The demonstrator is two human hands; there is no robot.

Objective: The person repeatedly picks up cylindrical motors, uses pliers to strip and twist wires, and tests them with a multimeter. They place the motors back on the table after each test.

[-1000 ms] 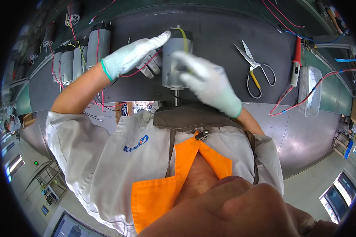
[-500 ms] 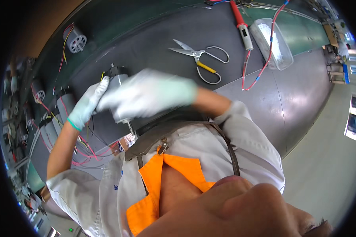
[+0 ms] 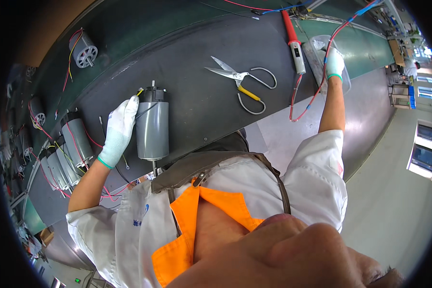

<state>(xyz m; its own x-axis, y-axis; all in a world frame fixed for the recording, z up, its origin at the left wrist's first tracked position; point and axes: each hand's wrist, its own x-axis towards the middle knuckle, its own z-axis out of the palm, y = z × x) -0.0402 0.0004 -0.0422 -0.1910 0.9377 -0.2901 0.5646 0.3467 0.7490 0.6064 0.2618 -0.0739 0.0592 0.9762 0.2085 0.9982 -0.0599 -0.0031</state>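
A grey cylindrical electric motor with a black end cap lies on the dark bench in front of me, shaft ends pointing away and toward me. Close against its left side, my gloved left hand is closed at the cap, with a yellow wire showing at its fingertips. A dark wire crosses from the motor toward that hand. Far to the right, my gloved right hand reaches into a clear plastic box; its fingers are mostly hidden there. White material shows inside the box.
Scissors with one yellow-wrapped handle lie mid-bench. Beside the box is a red-and-white handheld tester, its red cable looping in front of the box. More motors with loose wires crowd the left, and another motor stands farther back.
My right hand has moved from over the motor to the box at the far right, uncovering the motor. My left hand stays beside the motor, shifted slightly.
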